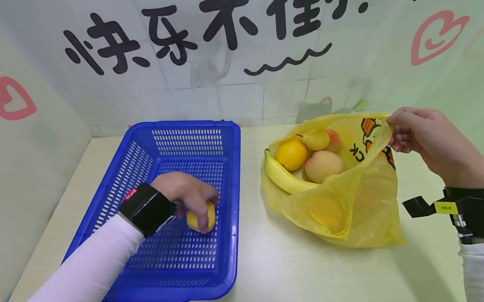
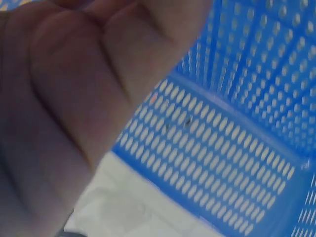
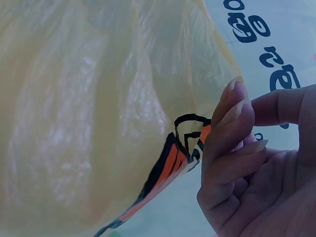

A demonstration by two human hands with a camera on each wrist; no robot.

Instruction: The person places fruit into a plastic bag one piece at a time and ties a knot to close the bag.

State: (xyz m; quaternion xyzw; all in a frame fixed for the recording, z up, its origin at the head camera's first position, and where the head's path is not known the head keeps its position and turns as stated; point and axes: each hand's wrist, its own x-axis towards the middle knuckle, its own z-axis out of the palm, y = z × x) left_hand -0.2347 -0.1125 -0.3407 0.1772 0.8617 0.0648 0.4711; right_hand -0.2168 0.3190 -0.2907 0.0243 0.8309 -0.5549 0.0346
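Inside the blue plastic basket [image 1: 234, 214], my left hand [image 1: 189, 191] grips a rounded yellow fruit [image 1: 194, 221] from above, low over the slotted floor. Its kind is partly hidden by my thumb and fingers. In the left wrist view the palm [image 2: 74, 89] fills the left side and hides the fruit. My right hand [image 1: 424, 134] pinches the upper right rim of a thin yellow plastic bag [image 1: 370, 217] between thumb and fingers, and the bag's mouth gapes. Within it lie a banana [image 1: 283, 176], an orange [image 1: 291, 153], a pear [image 1: 315, 139] and peaches [image 1: 324, 166].
Both basket and bag stand on a pale wooden table [image 1: 255, 276], the bag to the right of the basket. Behind them rises a wall [image 1: 240, 101] with large black lettering and pink hearts. Another wall [image 1: 27, 147] borders the table on the left.
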